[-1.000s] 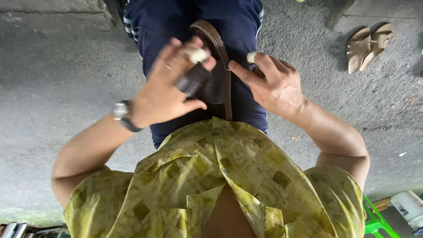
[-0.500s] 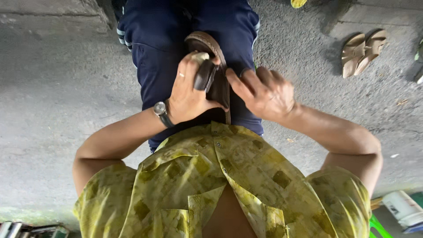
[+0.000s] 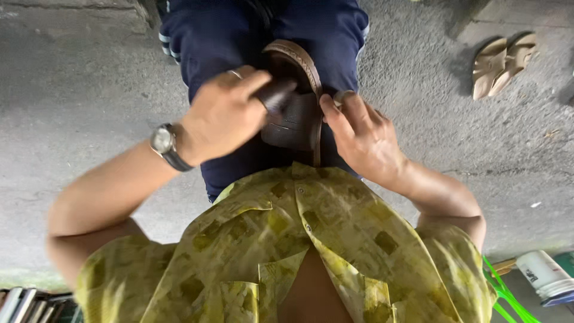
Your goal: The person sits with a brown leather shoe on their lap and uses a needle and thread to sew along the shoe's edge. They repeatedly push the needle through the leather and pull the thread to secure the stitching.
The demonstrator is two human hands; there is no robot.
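A brown sandal (image 3: 296, 110) is held on edge against the lap by the right hand (image 3: 362, 134), fingers curled on its rim. A dark tool (image 3: 275, 94) is gripped in the closed left hand (image 3: 224, 113) and pressed to the sole. Compared with half a second earlier, the left hand has been lowered and flattened over the sandal.

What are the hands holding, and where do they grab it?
A brown sandal. The left hand grips its strap in the middle; the right hand steadies its side edge.
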